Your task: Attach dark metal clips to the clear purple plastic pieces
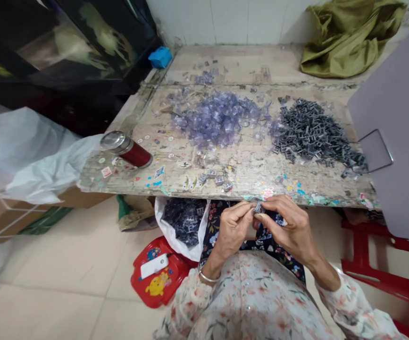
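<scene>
Left hand: at the lower centre of the frame, its thumb and fingertips pinching one side of a small grey piece (pixel 258 207) — the left hand (pixel 235 226) wears a bangle (pixel 208 277) at the wrist.
Right hand: the right hand (pixel 289 225) pinches the same piece from the other side, between thumb and forefinger.
Small grey piece: between the fingertips, just by the front edge of the worn table (pixel 169 179).
Clear pile: translucent purplish parts (pixel 221 118) heaped at the upper centre.
Dark pile: dark grey parts (pixel 310 130) heaped at the right — touching the edge of the clear pile.
Flask: a red flask (pixel 131 150) with a metal lid, left of centre.
Sack: an open white sack (pixel 162 215) of dark parts, below the table.
Stool: a red stool (pixel 171 274) bearing a white device (pixel 154 266), lower left.
</scene>
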Action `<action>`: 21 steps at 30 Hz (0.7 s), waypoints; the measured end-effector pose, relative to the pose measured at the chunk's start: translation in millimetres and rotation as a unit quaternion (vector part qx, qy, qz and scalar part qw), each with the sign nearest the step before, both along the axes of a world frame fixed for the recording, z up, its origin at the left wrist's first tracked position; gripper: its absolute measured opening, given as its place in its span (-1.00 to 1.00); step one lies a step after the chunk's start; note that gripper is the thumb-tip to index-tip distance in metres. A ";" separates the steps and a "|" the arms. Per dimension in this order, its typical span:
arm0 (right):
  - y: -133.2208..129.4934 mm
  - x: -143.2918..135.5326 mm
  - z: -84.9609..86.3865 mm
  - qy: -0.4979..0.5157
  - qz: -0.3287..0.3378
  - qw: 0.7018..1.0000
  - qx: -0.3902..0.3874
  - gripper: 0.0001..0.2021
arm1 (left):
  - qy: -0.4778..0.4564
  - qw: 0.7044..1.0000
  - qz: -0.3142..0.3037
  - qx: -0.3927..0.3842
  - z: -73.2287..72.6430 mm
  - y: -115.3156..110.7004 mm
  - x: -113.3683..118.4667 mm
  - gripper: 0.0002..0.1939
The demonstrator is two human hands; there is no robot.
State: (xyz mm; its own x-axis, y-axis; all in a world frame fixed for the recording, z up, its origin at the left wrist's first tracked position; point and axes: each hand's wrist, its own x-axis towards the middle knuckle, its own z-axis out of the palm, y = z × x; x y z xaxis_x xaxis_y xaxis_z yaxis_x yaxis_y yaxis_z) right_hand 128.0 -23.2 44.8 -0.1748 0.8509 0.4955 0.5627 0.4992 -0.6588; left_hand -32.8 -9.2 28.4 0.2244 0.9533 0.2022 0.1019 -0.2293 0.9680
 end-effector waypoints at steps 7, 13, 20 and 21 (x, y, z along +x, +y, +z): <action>16.6 25.3 -15.8 -0.129 0.080 0.987 0.051 -0.74 | -0.060 0.986 -0.066 -0.141 -12.2 17.6 -3.7 -0.75; 45.4 42.2 -61.4 -0.128 0.042 0.989 0.062 -0.70 | 0.019 0.999 0.032 0.003 -53.6 43.8 25.3 -0.78; 53.0 31.4 -123.5 -0.021 -0.087 0.995 0.033 -0.80 | 0.114 0.984 0.103 0.092 -110.4 50.7 53.7 -0.73; 51.3 30.1 -126.8 -0.018 -0.092 0.995 0.023 -0.82 | 0.131 0.982 0.088 0.101 -111.8 51.1 51.4 -0.74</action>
